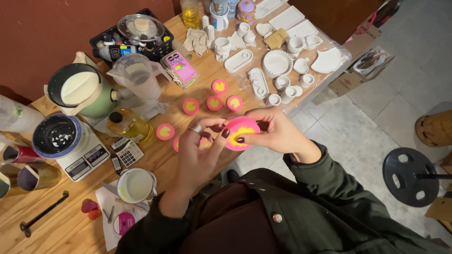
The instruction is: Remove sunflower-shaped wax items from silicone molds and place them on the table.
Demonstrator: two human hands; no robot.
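**Two-Handed Hold on a Round Pink Mould Above the Worktop Edge**

The pink silicone mould (pixel 241 133), round with a yellow fill showing at its lower face, is held in the air between both hands, just off the near edge of the wooden worktop (pixel 70 226) and over the person's lap. It touches no surface. Holding it clear of the worktop leaves both faces of the disc within reach of the fingers.

The left hand (pixel 200 150) comes up from below. Its fingers (pixel 225 134) are closed to a narrow pinch on the mould's left rim, thumb and forefinger tips pressing the edge; a ring sits on one finger. The right hand (pixel 278 131) wraps the right side and back of the mould, fingers curled round it and partly hidden behind the disc, so the exact contact there cannot be told.

Five smaller pink moulds with yellow centres (pixel 214 103) lie flat on the worktop just beyond the hands, set apart from one another; a further one is partly hidden behind the left hand. A digital scale (pixel 82 157) carrying a dark mixing bowl (pixel 56 136) stands to the left, near a calculator (pixel 128 152) and a bottle of yellow liquid (pixel 128 124). White cast pieces (pixel 278 63) are spread on the far right of the worktop.
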